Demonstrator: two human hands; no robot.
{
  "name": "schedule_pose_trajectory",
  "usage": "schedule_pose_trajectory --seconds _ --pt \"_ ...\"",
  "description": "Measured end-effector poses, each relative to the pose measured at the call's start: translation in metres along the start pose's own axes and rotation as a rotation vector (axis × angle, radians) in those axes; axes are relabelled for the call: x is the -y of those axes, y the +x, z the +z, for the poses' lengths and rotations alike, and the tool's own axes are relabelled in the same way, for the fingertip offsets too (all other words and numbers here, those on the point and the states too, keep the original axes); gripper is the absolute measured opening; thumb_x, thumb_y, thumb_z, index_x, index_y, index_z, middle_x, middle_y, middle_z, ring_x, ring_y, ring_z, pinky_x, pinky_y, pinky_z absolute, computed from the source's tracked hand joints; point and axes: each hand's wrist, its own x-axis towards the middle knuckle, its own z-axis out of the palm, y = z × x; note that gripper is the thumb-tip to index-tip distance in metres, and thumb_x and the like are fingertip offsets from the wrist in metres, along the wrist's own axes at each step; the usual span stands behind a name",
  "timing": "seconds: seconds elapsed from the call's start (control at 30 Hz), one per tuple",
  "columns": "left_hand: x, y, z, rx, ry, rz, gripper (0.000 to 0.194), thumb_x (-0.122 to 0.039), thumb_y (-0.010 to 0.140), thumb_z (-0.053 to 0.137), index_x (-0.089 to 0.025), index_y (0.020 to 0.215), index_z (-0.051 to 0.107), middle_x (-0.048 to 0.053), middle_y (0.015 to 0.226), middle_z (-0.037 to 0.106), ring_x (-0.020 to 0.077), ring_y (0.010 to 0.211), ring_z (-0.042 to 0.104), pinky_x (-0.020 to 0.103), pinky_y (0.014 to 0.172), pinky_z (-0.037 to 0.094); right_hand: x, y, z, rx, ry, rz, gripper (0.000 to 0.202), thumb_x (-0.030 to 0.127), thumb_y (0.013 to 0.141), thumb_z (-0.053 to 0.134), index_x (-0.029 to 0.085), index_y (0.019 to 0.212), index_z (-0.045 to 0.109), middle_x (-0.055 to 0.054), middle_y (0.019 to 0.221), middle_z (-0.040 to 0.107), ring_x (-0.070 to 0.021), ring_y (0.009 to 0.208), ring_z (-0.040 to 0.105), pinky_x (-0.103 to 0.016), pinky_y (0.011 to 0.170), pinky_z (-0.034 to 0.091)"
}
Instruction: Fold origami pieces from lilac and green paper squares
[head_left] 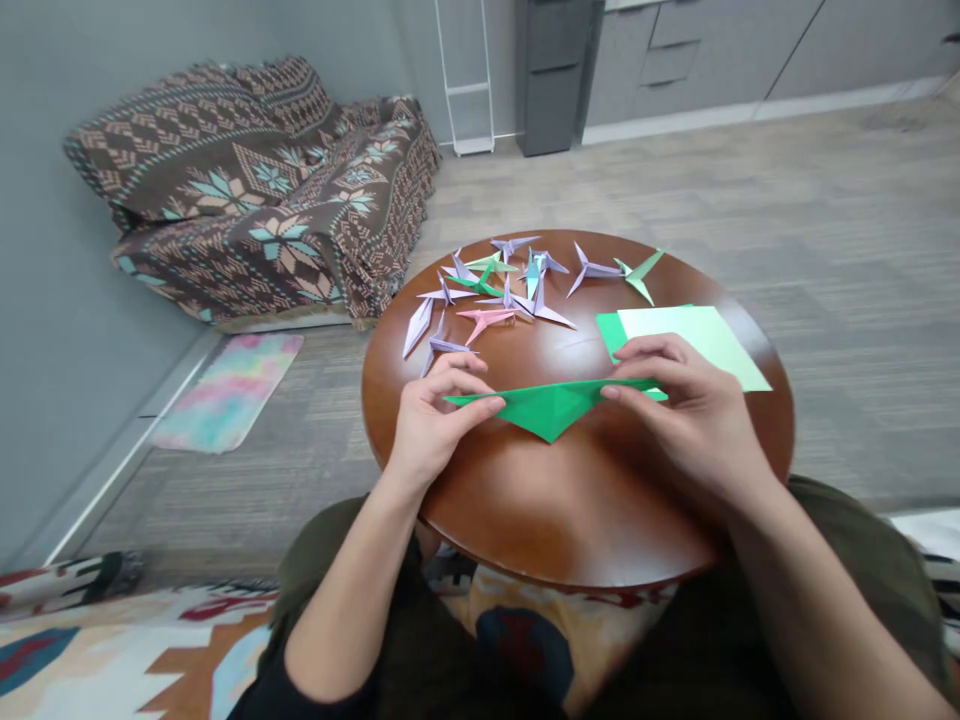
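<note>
A green sheet of origami paper (553, 408), folded into a wide triangle with its point toward me, is held above the table. My left hand (444, 412) pinches its left corner between thumb and fingers. At the other end my right hand (679, 405) grips the right corner the same way. A crease runs down the middle of the triangle. Beyond my hands lie several folded paper cranes in purple, green and blue, with a pink crane (487, 320) nearest the middle. Behind my right hand rests a stack of pale green paper sheets (709, 335), a darker green one showing beneath.
The round brown table (525, 510) stands in front of my knees. Past it on the left is a sofa (277, 200) under a patterned cover, with a pastel mat (232, 390) on the floor. Grey cabinets (720, 60) line the far wall.
</note>
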Motion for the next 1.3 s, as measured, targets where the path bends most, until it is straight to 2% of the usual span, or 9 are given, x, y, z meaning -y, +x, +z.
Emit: schedule_pose_trajectory --seconds 0.07,0.13,0.23,0.33,0.57,0.87,1.0,1.13,1.3 --pt "-0.005 -0.004 0.005 0.045 -0.234 -0.084 0.013 -0.021 0.071 0.091 -0.022 0.072 0.078 0.006 0.130 0.069 0.0309 0.131 0.060 0.041 0.104 0.054 0.007 0.000 -0.004 0.064 0.067 0.061 0.010 0.034 0.086 0.082 0.026 0.081 0.079 -0.006 0.101 0.075 -0.0258 0.096 0.069 -0.038 0.087 0.054" --pt "-0.009 -0.009 0.014 0.099 -0.418 -0.225 0.015 -0.030 0.077 0.087 -0.020 0.082 0.077 0.008 0.128 0.073 0.0327 0.123 0.067 0.045 0.102 0.056 0.013 -0.001 -0.004 0.135 0.107 0.167 0.014 0.037 0.086 0.082 0.024 0.081 0.079 -0.004 0.087 0.075 -0.0229 0.080 0.068 -0.035 0.074 0.053" --pt "-0.009 -0.017 0.028 0.128 -0.462 -0.384 0.038 -0.036 0.077 0.087 -0.019 0.109 0.077 0.010 0.111 0.079 0.0298 0.105 0.073 0.041 0.092 0.057 0.015 -0.004 0.000 0.136 0.121 0.257 0.018 0.039 0.085 0.083 0.022 0.084 0.078 -0.002 0.078 0.075 -0.0203 0.071 0.065 -0.031 0.066 0.051" --pt "-0.004 -0.019 0.037 0.079 -0.471 -0.441 0.034 -0.036 0.079 0.087 -0.018 0.105 0.076 0.008 0.103 0.081 0.0275 0.099 0.075 0.039 0.091 0.058 0.013 -0.005 0.005 0.090 0.123 0.261 0.021 0.041 0.084 0.084 0.022 0.088 0.077 -0.002 0.083 0.076 -0.0207 0.073 0.066 -0.031 0.066 0.051" --pt "0.006 -0.010 0.033 -0.040 -0.437 -0.316 0.027 -0.040 0.080 0.087 -0.016 0.089 0.079 0.009 0.099 0.083 0.0307 0.105 0.076 0.044 0.098 0.058 0.002 -0.003 0.008 0.054 0.019 0.267 0.028 0.050 0.093 0.072 0.022 0.097 0.075 -0.003 0.081 0.073 -0.0181 0.063 0.061 -0.029 0.056 0.045" --pt "0.004 -0.012 0.024 0.087 -0.205 -0.148 0.033 -0.033 0.084 0.085 -0.025 0.116 0.080 0.007 0.151 0.064 0.0325 0.145 0.053 0.043 0.120 0.043 0.002 -0.002 0.009 0.083 0.175 0.294 0.029 0.051 0.089 0.077 0.023 0.098 0.079 -0.004 0.092 0.077 -0.0211 0.080 0.067 -0.031 0.069 0.051" --pt "0.001 -0.012 0.026 0.090 -0.359 -0.293 0.071 -0.034 0.081 0.087 -0.031 0.147 0.059 0.007 0.148 0.064 0.0314 0.134 0.062 0.047 0.113 0.050 0.002 -0.002 0.009 -0.046 0.127 0.293 0.027 0.047 0.086 0.080 0.024 0.098 0.080 -0.004 0.092 0.077 -0.0216 0.077 0.065 -0.031 0.063 0.048" --pt "0.000 -0.011 0.029 0.101 -0.503 -0.449 0.061 -0.037 0.087 0.081 -0.026 0.142 0.060 0.010 0.132 0.073 0.0282 0.114 0.073 0.043 0.095 0.062 0.001 0.000 0.009 -0.132 0.086 0.249 0.024 0.044 0.084 0.082 0.025 0.099 0.078 -0.006 0.099 0.077 -0.0244 0.085 0.067 -0.033 0.064 0.050" --pt "0.004 -0.012 0.027 0.101 -0.440 -0.478 0.057 -0.028 0.072 0.093 -0.022 0.123 0.068 0.008 0.118 0.079 0.0279 0.105 0.076 0.037 0.084 0.065 -0.005 0.001 0.009 -0.141 0.103 0.264 0.024 0.046 0.084 0.082 0.027 0.098 0.078 -0.006 0.097 0.077 -0.0256 0.086 0.068 -0.034 0.066 0.052"
